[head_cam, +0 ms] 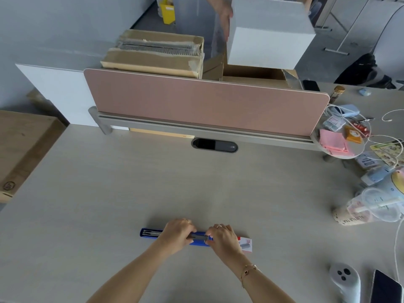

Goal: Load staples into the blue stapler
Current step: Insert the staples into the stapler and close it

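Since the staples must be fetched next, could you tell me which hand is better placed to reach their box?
Probably the right hand: the red-and-white staple box lies just beyond it, by the blue stapler. The left hand sits farther away.

A pale desk (pixel 109 193) carries a blue stapler (pixel 150 233) and staple box (pixel 246 244) at its near edge; a tipped cup (pixel 369 209), phone (pixel 385 288), controller (pixel 345 281), cables (pixel 384 138) and pink papers (pixel 332 142) crowd its right side.

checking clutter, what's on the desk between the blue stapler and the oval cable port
Nothing: the head view shows only bare desk between the blue stapler and cable port.
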`<state>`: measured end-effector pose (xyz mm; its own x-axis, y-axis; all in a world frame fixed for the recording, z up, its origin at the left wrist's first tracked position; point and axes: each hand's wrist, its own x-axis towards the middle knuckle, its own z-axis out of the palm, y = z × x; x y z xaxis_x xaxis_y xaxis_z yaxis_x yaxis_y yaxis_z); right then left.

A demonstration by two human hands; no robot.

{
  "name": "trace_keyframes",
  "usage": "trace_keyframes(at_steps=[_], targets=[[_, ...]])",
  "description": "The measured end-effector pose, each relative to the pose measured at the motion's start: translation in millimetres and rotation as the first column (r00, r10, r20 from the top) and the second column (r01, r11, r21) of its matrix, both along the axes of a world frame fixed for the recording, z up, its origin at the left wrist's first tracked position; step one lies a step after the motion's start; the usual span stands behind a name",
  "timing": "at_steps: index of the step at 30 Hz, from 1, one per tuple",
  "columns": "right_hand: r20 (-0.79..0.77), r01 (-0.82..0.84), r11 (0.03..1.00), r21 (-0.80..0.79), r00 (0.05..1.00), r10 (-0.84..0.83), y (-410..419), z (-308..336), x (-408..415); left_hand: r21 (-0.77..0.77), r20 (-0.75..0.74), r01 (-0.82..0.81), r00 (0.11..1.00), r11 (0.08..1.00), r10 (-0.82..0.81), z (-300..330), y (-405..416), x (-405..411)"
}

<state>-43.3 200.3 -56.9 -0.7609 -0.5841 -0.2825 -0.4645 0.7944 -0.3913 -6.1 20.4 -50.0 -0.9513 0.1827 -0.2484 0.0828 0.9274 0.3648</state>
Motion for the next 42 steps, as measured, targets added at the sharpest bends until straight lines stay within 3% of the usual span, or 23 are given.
trace_keyframes(at_steps=[9,14,18,26,33,37,42], targets=[[0.034,0.021,1.0,-0.02,0.999,-0.02,1,3,-1,-0.099,0.118,-0.131,0.983,0.986,0.142,-2,-80,21],[0.046,0.029,0.999,-0.021,0.999,-0.028,0,3,0,-0.104,0.113,-0.287,0.948,0.952,0.299,-10,-107,39],[0.062,0.052,0.998,-0.028,0.997,-0.05,-1,6,1,-0.105,0.13,-0.26,0.953,0.96,0.272,-1,-107,41],[0.118,0.09,0.995,-0.045,0.989,-0.084,-2,11,3,0.033,0.143,-0.347,0.93,0.937,0.339,26,-109,47],[0.245,0.156,0.981,-0.119,0.962,-0.123,-1,13,4,0.097,0.055,-0.279,0.96,0.955,0.275,41,-98,44],[0.261,0.183,0.972,-0.15,0.955,-0.139,0,10,5,0.211,0.01,-0.265,0.963,0.941,0.269,44,-81,38],[0.288,0.204,0.962,-0.183,0.946,-0.145,8,9,6,0.359,0.08,-0.302,0.953,0.883,0.293,36,-53,31]])
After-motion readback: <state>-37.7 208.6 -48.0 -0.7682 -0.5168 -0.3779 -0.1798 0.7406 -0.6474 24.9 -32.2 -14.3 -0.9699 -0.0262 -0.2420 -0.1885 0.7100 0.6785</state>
